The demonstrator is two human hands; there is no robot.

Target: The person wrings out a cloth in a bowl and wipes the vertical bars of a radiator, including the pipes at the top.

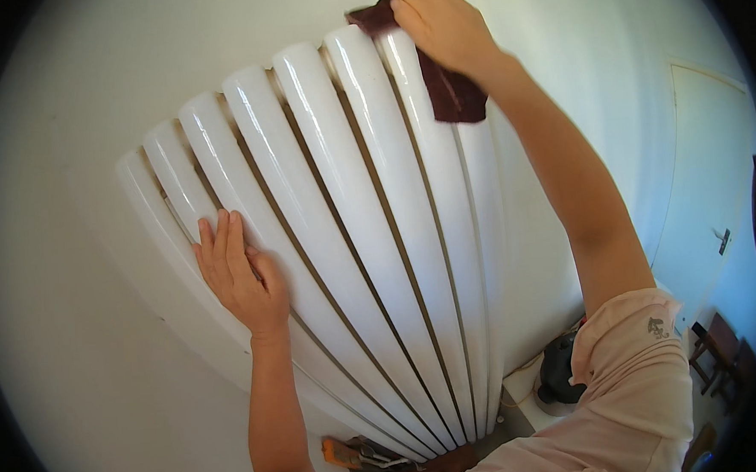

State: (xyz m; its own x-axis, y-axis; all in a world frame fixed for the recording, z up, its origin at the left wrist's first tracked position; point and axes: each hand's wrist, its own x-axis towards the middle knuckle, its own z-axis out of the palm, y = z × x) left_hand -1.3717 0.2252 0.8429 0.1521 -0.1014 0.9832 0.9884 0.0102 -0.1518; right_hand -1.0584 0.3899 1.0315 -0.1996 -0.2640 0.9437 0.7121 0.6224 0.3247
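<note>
A tall white column radiator [322, 143] stands against the wall before me, its several glossy tubes split by dark gaps. At its upper right end, my right hand [444, 27] grips a dark maroon cloth [457, 91]. Part of the cloth lies over the tube tops, and a flap hangs down the front of the right-hand tubes. My left hand [242, 269] rests flat on the left tubes, fingers pointing up and slightly spread, holding nothing.
An orange object [341, 454] sits by pipes at the radiator's foot. To the lower right are a black rounded object [558, 371] and a wooden chair [720, 346]. A white door [702, 174] with a metal handle [724, 241] is at far right.
</note>
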